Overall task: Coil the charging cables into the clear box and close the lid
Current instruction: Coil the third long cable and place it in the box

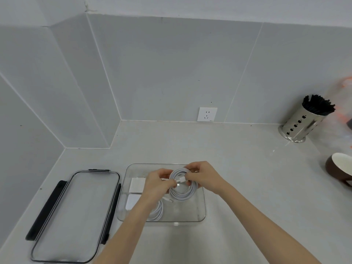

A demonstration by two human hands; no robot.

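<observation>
Cable point(183, 189), coiled, hangs over the box's point(202, 212) far right corner; both hands' fingers pinch it, left hand point(156, 182) at the plug to stop unwinding, right hand point(204, 177) steadying. Lid point(57, 244) lies left on the tabletop point(247, 168), leaving the box open.

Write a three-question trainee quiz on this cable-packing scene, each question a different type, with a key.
1. True or false: the clear lid with black latches is already on the clear plastic box.
2. Which holds the coiled white cable over the box? A. left hand only B. right hand only C. both hands
3. Fill in: a second coiled white cable lies ___ the box, near the white charger blocks.

Key: 1 false, it lies on the grey counter left of the box; 2 C; 3 inside.
</observation>
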